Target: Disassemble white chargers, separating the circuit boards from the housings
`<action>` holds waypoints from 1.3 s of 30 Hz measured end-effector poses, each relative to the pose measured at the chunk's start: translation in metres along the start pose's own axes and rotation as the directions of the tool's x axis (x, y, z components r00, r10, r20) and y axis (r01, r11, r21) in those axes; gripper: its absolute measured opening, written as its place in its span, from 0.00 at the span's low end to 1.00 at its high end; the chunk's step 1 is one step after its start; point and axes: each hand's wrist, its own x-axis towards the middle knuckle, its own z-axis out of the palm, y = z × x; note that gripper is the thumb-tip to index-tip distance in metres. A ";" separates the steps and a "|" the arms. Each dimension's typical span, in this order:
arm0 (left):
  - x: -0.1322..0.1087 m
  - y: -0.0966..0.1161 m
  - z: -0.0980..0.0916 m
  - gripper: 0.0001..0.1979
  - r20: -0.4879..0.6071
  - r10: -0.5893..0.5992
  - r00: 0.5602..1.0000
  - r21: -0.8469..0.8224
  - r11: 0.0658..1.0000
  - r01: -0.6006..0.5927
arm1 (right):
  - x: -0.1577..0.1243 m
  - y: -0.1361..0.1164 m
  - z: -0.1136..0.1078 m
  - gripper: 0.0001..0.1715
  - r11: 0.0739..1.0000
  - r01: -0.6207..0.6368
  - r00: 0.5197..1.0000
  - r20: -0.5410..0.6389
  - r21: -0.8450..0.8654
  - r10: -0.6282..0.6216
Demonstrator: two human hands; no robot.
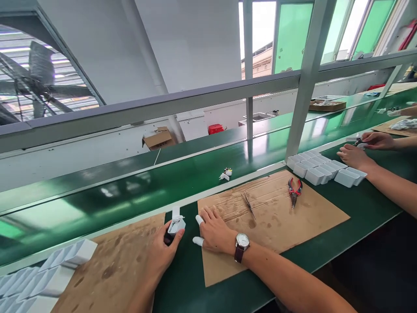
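bench entry: small white part in my left hand, right hand resting

item 1, my left hand point(163, 252): fingers curled closed around a small white part point(177, 224), thumb and forefinger pinching it just above the green bench point(182, 278), in the gap between the two cardboard mats. a dark bit shows under the part; i cannot tell what it is.

item 2, my right hand point(215, 232): fingers spread flat and holding nothing, resting on the left edge of the right cardboard mat point(276, 217). white finger cots on two fingertips point(197, 240). a wristwatch point(242, 243) on the wrist.

item 3, tools on that mat: tweezers point(248, 203) lying near my right hand, red-handled pliers point(294, 190) further off, both untouched.

item 4, stock: white trays point(45, 278) stacked at my far left on the left cardboard mat point(114, 265); another batch of white trays point(321, 169) beyond the pliers.

item 5, conveyor belt point(130, 191): one small white piece point(225, 174) lying on it, well apart from me.

item 6, a co-worker's hands point(355, 157) at the next station, busy with something small.

judgement: i read this as the holding step, the part gripped and not yet worked. the next move likely calls for my free hand to come over or pick up the tweezers, with a steady pinch so the part does not twist.
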 end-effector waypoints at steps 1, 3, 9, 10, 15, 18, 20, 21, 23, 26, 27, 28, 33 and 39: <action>-0.001 -0.001 0.000 0.35 -0.002 -0.002 1.000 -0.014 1.000 0.002 | 0.000 -0.001 0.001 0.33 1.000 -0.019 1.000 0.008 0.013 0.019; -0.001 -0.003 0.002 0.36 -0.018 -0.002 1.000 -0.040 0.999 0.001 | 0.000 -0.001 0.001 0.30 1.000 -0.009 1.000 0.027 0.025 0.008; 0.006 -0.007 0.004 0.31 -0.042 0.020 0.999 -0.066 0.998 -0.023 | 0.001 0.005 0.003 0.29 0.997 0.058 0.997 0.039 0.047 -0.060; 0.009 -0.007 0.003 0.30 -0.038 0.028 0.999 -0.070 0.997 -0.030 | 0.001 0.005 0.005 0.29 0.997 0.063 0.997 0.039 0.049 -0.065; 0.042 -0.013 -0.006 0.30 -0.065 -0.002 0.998 -0.066 0.998 -0.002 | 0.000 0.004 0.011 0.29 0.995 0.072 0.997 0.037 0.062 -0.075; 0.077 -0.022 -0.015 0.27 -0.113 -0.071 0.991 -0.049 0.997 0.066 | 0.000 0.003 0.012 0.29 0.994 0.050 0.998 0.045 0.097 -0.054; 0.101 -0.029 -0.021 0.21 -0.138 -0.119 0.983 -0.037 0.993 0.115 | 0.000 0.002 0.013 0.30 0.991 0.030 0.998 0.058 0.131 -0.038; 0.112 -0.033 -0.023 0.18 -0.142 -0.143 0.979 -0.033 0.990 0.140 | 0.000 0.002 0.014 0.31 0.989 0.025 0.997 0.063 0.147 -0.034; 0.130 -0.040 -0.027 0.16 -0.145 -0.192 0.971 -0.028 0.981 0.190 | 0.000 0.001 0.016 0.32 0.985 0.016 0.997 0.066 0.172 -0.027; 0.147 -0.049 -0.030 0.17 -0.149 -0.246 0.958 -0.029 0.969 0.245 | 0.000 0.000 0.018 0.33 0.981 0.007 0.998 0.056 0.196 -0.018; 0.150 -0.052 -0.030 0.17 -0.151 -0.256 0.955 -0.031 0.967 0.255 | 0.000 0.000 0.018 0.33 0.980 0.004 0.999 0.053 0.200 -0.015; 0.153 -0.053 -0.029 0.17 -0.155 -0.263 0.952 -0.036 0.965 0.261 | 0.000 0.000 0.018 0.33 0.979 0.002 0.999 0.051 0.204 -0.013; 0.150 -0.048 -0.017 0.19 -0.263 -0.256 0.930 -0.069 0.967 0.247 | -0.001 -0.002 0.012 0.32 0.979 0.002 0.998 0.065 0.202 -0.015; 0.106 -0.003 0.028 0.22 -0.142 0.049 0.989 -0.112 0.992 -0.065 | 0.001 -0.001 0.005 0.32 0.984 0.019 0.998 0.062 0.175 -0.030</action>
